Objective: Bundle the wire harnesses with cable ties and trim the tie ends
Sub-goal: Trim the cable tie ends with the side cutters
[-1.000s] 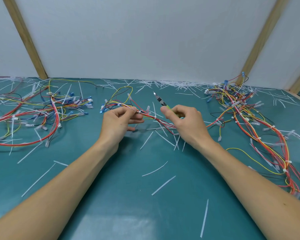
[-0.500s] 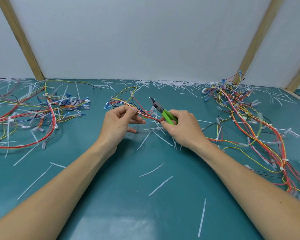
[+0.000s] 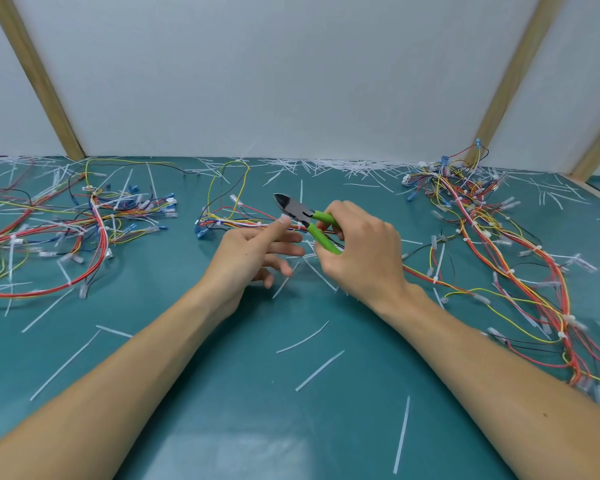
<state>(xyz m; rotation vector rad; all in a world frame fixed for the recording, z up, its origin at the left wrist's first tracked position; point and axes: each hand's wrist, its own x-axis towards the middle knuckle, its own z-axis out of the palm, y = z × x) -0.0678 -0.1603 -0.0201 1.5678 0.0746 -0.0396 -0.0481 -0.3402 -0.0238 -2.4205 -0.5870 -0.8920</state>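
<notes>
My right hand point(image 3: 357, 251) grips the green handles of a pair of side cutters point(image 3: 300, 214), whose dark jaws point up and to the left. My left hand point(image 3: 253, 252) is just left of it with its fingers spread and fairly straight; the top fingertip reaches the red wires right below the cutter jaws. A small wire harness point(image 3: 229, 223) of red, yellow and white wires with white cable ties lies on the green mat behind both hands and runs under the cutters. Whether a tie end sits between the jaws is hidden.
A loose heap of harnesses point(image 3: 94, 220) lies at the left and a larger one point(image 3: 482, 220) at the right, trailing toward my right forearm. Cut white tie ends point(image 3: 319, 370) litter the green mat point(image 3: 222, 393). A white wall with wooden battens stands behind.
My left hand has let go of the harness and spread its fingers. My right hand has raised the cutters, so the green handles and jaws now show above the wires.
</notes>
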